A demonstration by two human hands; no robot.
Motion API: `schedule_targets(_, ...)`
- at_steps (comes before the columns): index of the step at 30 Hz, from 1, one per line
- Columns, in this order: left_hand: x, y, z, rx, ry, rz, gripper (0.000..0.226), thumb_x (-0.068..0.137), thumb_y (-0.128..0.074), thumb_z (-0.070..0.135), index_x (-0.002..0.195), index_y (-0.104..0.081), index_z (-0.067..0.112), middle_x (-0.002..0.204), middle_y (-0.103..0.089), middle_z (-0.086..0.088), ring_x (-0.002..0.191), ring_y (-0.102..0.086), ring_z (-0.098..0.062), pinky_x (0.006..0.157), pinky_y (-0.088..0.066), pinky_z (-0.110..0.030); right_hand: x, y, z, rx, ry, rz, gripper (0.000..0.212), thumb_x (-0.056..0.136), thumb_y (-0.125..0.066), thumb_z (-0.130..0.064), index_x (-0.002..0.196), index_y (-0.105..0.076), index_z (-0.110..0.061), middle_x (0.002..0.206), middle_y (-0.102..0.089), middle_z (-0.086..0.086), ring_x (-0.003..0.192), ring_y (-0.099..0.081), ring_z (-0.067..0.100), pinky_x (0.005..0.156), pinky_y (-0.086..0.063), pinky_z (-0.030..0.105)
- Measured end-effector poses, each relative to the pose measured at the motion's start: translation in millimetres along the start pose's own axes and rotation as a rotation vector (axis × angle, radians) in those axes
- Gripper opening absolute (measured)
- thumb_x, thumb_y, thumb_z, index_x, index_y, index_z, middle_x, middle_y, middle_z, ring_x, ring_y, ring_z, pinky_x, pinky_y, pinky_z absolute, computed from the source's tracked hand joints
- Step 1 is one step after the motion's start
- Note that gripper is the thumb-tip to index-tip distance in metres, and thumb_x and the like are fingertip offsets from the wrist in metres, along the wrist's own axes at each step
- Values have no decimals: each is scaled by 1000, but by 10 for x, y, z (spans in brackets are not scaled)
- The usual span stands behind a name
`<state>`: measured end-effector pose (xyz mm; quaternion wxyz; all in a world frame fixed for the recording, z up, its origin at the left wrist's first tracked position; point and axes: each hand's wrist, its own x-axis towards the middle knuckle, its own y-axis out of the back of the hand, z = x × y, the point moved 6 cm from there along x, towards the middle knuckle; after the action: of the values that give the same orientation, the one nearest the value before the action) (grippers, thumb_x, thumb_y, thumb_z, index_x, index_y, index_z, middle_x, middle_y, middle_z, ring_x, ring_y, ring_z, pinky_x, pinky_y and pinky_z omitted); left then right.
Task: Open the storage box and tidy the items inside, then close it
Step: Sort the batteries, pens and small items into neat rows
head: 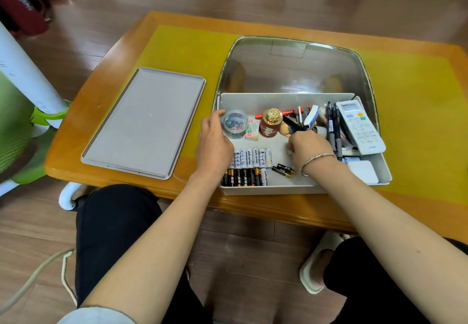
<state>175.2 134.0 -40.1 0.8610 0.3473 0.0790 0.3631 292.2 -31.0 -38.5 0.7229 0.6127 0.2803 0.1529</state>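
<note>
The white storage box (273,189) stands open on the table, its clear domed cover (291,70) behind it and its flat grey lid (144,123) lying to the left. My left hand (212,141) grips a round clear tub of paper clips (235,122) at the box's left wall. My right hand (307,146) is closed around a small figurine with a black stick (291,124) in the box's middle. Rows of white and black-gold batteries (248,166) lie along the front. A red gold-capped bottle (269,123), pens (333,131) and a white remote (359,126) fill the right.
The box sits on a yellow mat (187,45) on a wooden table (253,207). Two loose black batteries (283,170) lie near my right wrist. A white charger block (362,170) rests in the box's right front corner. A green-and-white chair (22,111) stands at left.
</note>
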Motion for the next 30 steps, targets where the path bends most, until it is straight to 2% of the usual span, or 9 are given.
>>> schedule_targets(7,7,-6,-14,-2,5,5,54,88,-55,-4,135,-40,17,139,-40,-6,122,-47,-18,83,-38,-18,7,-83,-126,-17,71,-24,27,88,-42,4,109,-58,-2,106,-63,18,98,-61,36,72,-46,36)
schedule_targets(9,6,-4,-13,-3,0,4,54,87,-54,-5,134,-40,17,138,-40,-6,120,-48,-19,81,-40,-18,-3,-41,-99,135,76,48,26,87,-47,-3,109,-58,-5,98,-66,17,91,-62,36,75,-52,36)
schedule_targets(11,7,-2,-15,0,-1,6,54,87,-53,-6,134,-40,18,138,-40,-6,119,-48,-18,79,-41,-18,-40,22,-76,383,55,68,15,82,-58,-13,96,-63,-12,85,-68,8,82,-63,26,74,-53,33)
schedule_targets(14,6,-7,-17,0,0,8,54,87,-54,-5,134,-40,18,138,-40,-6,119,-49,-18,78,-41,-18,-141,13,-151,634,62,-118,4,77,-68,-20,76,-64,-20,73,-68,0,62,-61,12,56,-47,21)
schedule_targets(17,9,-6,-21,2,6,7,53,88,-54,-4,134,-40,19,138,-40,-6,119,-48,-18,77,-42,-19,-236,-71,-219,547,93,-323,6,78,-68,-22,72,-66,-23,69,-68,-2,52,-59,13,43,-46,21)
schedule_targets(22,4,-6,-17,-3,2,4,53,88,-55,-4,133,-40,18,137,-41,-6,118,-49,-18,78,-44,-20,-202,-102,-245,396,125,-331,2,75,-68,-18,73,-68,-18,64,-60,-10,49,-54,8,40,-41,15)
schedule_targets(24,7,-6,-20,-5,3,4,53,88,-55,-4,133,-40,18,137,-41,-5,118,-49,-18,78,-44,-20,-187,-137,-298,326,135,-324,4,75,-69,-18,73,-66,-18,72,-64,-5,57,-55,7,47,-40,16)
schedule_targets(27,4,-5,-18,-5,5,4,53,88,-56,-3,133,-41,19,137,-41,-6,118,-48,-18,77,-42,-19,-158,-212,-345,236,136,-337,7,76,-71,-18,74,-64,-16,90,-68,4,79,-62,19,63,-45,25)
schedule_targets(30,0,-4,-14,-2,-1,9,53,88,-55,-4,133,-41,18,137,-41,-6,118,-48,-17,75,-38,-16,-143,-212,-267,178,106,-339,17,73,-73,-22,83,-66,-10,90,-68,8,82,-63,23,71,-54,31)
